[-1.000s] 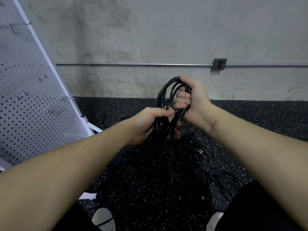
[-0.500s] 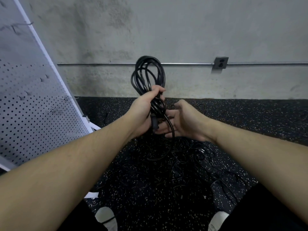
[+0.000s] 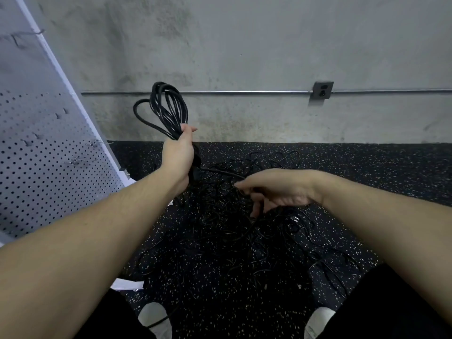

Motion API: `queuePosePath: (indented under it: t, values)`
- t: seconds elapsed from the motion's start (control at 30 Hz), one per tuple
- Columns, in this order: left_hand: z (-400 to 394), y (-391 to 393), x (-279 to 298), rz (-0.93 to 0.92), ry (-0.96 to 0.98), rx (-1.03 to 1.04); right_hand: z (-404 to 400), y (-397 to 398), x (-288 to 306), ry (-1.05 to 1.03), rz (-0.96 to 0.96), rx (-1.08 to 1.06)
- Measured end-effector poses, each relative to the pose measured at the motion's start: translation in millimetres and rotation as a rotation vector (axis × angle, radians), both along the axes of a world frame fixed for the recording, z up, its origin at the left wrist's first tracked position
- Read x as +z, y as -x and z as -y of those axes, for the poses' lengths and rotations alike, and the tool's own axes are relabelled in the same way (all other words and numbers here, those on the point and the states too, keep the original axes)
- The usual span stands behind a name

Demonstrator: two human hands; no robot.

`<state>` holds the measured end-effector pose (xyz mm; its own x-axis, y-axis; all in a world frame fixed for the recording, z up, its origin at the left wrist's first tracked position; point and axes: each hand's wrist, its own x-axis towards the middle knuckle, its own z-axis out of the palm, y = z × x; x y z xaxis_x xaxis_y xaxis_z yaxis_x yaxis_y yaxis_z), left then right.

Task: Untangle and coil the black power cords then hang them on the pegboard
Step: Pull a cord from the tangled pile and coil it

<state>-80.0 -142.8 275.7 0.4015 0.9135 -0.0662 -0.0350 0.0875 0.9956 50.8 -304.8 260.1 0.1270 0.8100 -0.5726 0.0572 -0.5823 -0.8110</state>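
Note:
My left hand [image 3: 179,155] grips a coiled black power cord [image 3: 168,111] at its waist and holds it upright, its loops standing in front of the concrete wall. A straight tail of that cord runs from under my left hand to the fingers of my right hand [image 3: 278,189], which pinch it low over the floor. Beneath both hands lies a tangled pile of black cords [image 3: 232,231] on the speckled rubber floor. The white pegboard [image 3: 36,167] leans at the left, with small metal hooks [image 3: 97,143] along its right side.
A metal conduit [image 3: 244,92] runs along the concrete wall to an outlet box [image 3: 322,90]. My two shoes [image 3: 154,316] stand at the near edge of the cord pile. The pegboard's foot [image 3: 126,171] rests on the floor beside the cords.
My left hand took over the coil and moved it up and left. My right hand let go of the bundle, dropped to the right and now holds only the tail.

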Motion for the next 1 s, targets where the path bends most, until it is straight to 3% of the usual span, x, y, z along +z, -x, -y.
queuePosePath:
  t: [0.03,0.13,0.23,0.37,0.57,0.73,0.9,0.93,1.0]
  values:
    - [-2,2,-4,-0.055,-0.056,-0.006,1,-2,3,-0.027,0.026,-0.017]
    - [-4,4,-11,-0.196,-0.13,-0.039,4,-4,10,-0.173,0.336,0.031]
    - [3,2,-16,-0.348,-0.153,-0.146,1,-1,18,-0.403,0.435,-0.064]
    - [24,5,-10,-0.438,-0.15,-0.361,-6,2,23,-0.549,0.388,-0.305]
    - [42,1,-7,-0.41,-0.184,-0.598,-6,-5,37,-0.485,-0.175,-0.487]
    - [43,2,-13,-0.461,-0.188,-0.647,-6,-6,36,-0.643,-0.001,-0.506]
    - [60,0,-7,-0.278,-0.098,-0.741,-13,-10,26,-0.716,0.389,-0.814]
    - [64,-1,-7,-0.249,-0.106,-0.753,-13,-10,25,-0.705,0.385,-0.852]
    - [70,-3,-5,-0.198,-0.094,-0.769,-13,-8,26,-0.632,0.18,-0.861]
